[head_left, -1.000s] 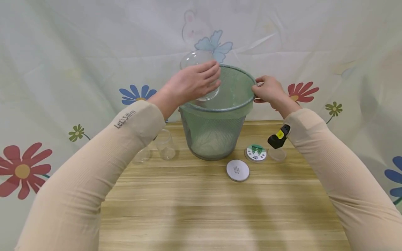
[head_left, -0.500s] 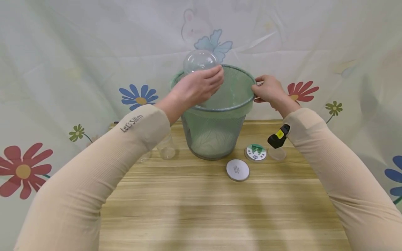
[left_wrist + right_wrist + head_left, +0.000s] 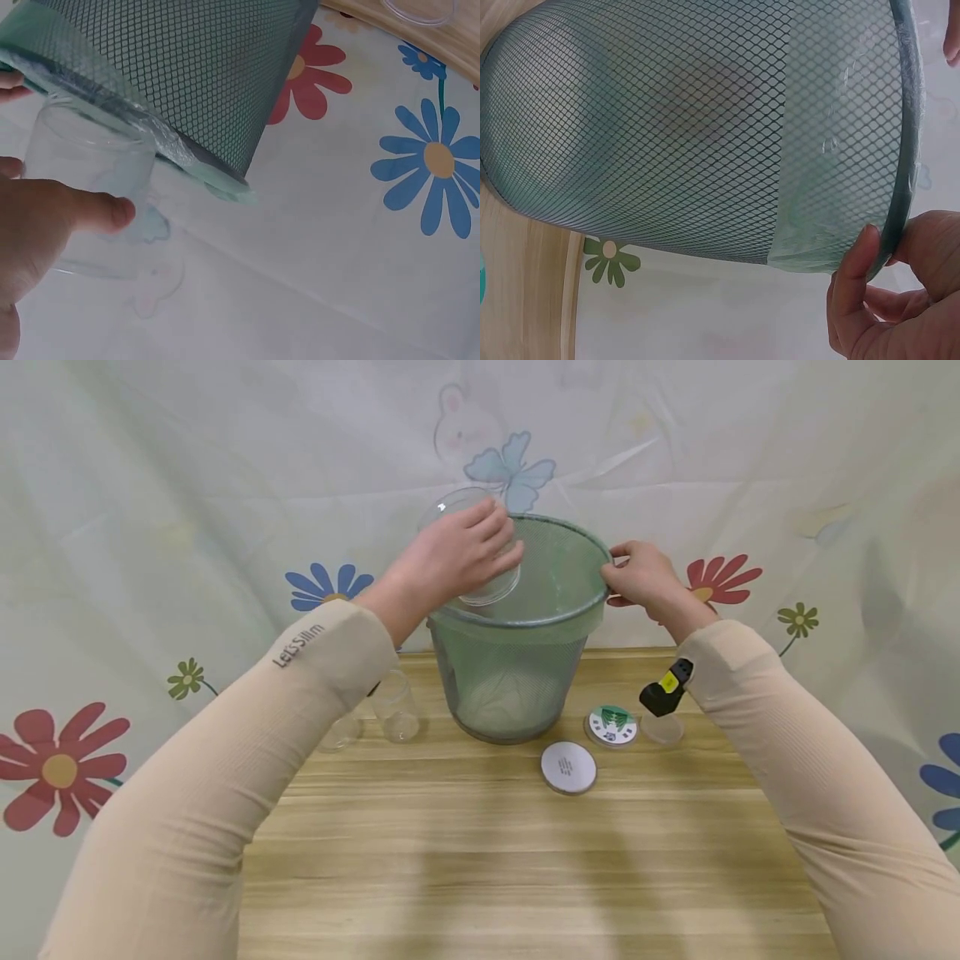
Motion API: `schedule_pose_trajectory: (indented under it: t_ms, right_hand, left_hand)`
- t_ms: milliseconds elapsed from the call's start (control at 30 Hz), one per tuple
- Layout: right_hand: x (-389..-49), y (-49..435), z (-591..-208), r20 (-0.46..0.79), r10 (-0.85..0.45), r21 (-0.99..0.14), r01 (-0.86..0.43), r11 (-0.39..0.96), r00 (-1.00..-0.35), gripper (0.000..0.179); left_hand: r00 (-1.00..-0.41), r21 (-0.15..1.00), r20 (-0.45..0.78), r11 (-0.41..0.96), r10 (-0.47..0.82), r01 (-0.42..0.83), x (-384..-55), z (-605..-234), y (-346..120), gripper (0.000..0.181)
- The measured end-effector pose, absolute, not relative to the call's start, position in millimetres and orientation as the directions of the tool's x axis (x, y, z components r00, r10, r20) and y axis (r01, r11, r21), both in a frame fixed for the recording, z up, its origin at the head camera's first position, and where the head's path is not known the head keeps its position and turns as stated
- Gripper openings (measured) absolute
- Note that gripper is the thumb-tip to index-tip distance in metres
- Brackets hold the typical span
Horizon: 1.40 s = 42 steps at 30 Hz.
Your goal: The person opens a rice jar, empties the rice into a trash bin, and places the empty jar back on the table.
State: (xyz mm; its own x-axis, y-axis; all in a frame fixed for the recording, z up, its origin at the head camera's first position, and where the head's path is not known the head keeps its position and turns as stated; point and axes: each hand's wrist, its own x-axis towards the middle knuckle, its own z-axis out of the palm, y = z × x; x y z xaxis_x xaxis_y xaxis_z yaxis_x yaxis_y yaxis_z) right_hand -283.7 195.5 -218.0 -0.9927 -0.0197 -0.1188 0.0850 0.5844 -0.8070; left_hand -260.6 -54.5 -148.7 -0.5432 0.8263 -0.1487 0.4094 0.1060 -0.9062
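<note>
My left hand grips a clear plastic jar over the left side of a mesh waste bin. Tilted, the jar has its base up at the back left and its open mouth down toward the bin's inside. Nothing shows inside the jar. In the left wrist view the thumb lies along the jar's wall, close to the bin's rim. A light green bag lines the bin and folds over its rim. At the right of that rim, my right hand pinches the edge between thumb and fingers.
Left of the bin stands another clear jar, beside a clear round piece partly behind my sleeve. Right of it lie a white printed disc, a green-and-white one and a clear lid. A flowered cloth hangs behind.
Half a second ago the jar was more upside down, base upward. It has since tipped back to the left, much as it was a second ago. My right hand stays on the rim.
</note>
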Motion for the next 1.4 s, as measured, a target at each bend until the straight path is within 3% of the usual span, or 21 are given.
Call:
schedule_pose_trajectory:
  t_ms: [133,333,567,867,1067,1400]
  right_hand:
    - [-284,196,-218,-0.114,-0.020,-0.808,0.080,0.583,-0.993,0.055]
    - [-283,196,-218,-0.108,-0.020,-0.802,0.076,0.592,-0.994,0.055]
    - [-283,195,-218,-0.109,-0.015,-0.802,0.079,0.592,-0.994,0.055]
    - [-285,195,-219,-0.108,-0.017,-0.799,0.077,0.596,-0.994,0.055]
    - [-285,195,-219,-0.109,-0.015,-0.803,0.079,0.591,-0.994,0.055]
    - [-284,194,-220,-0.106,-0.014,-0.806,0.078,0.587,-0.994,0.055]
  left_hand:
    - [-0.527,-0.890,-0.091,0.169,0.845,0.425,-263,-147,-58,0.045]
    - [-0.527,-0.857,-0.072,0.218,0.847,0.467,-262,-145,-59,0.041]
    - [-0.599,-0.675,-0.030,0.426,0.800,0.602,-262,-137,-61,0.055]
    - [-0.714,-0.492,-0.010,0.618,0.700,0.613,-267,-131,-67,0.085]
    - [-0.760,-0.361,-0.001,0.709,0.650,0.606,-271,-130,-70,0.078]
    - [-0.777,-0.231,0.041,0.762,0.629,0.605,-275,-131,-74,0.072]
